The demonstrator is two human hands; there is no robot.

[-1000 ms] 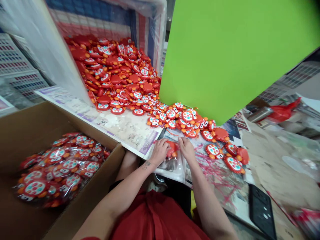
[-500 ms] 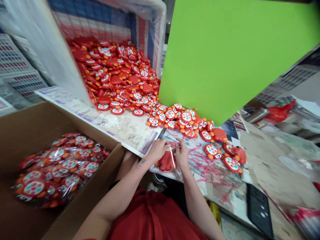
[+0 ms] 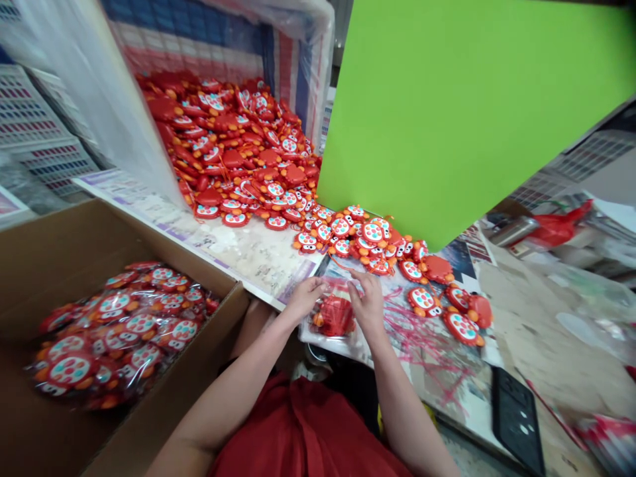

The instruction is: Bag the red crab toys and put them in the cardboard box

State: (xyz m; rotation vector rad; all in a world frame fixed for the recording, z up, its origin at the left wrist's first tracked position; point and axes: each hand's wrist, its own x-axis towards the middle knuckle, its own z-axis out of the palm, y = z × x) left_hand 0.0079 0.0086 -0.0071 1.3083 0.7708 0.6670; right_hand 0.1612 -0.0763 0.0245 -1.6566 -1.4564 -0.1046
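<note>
A clear plastic bag [image 3: 308, 331] lies flat at the table's front edge with a red crab-shaped toy [image 3: 336, 317] inside, its plain red back facing up. My left hand [image 3: 304, 299] is closed, thumb and fingers pinching at the bag's upper left edge. On the opposite side my right hand [image 3: 369, 306] has its thumb and curled fingers on the upper right of the bag. Just beyond my fingers is a heap of loose crab toys [image 3: 372, 232], some showing white bellies with coloured dots and orange claws.
A tipped, plastic-lined crate [image 3: 291, 73] spills many more toys. At left, a cardboard box [image 3: 189, 248] holds bagged toys [image 3: 119, 331]. A green panel [image 3: 447, 112] stands behind the heap. Pink strings [image 3: 422, 338] and a black phone [image 3: 517, 417] lie at right.
The bag's upper part, held up between my hands before, now lies folded down over the toy. My hands have moved slightly apart.
</note>
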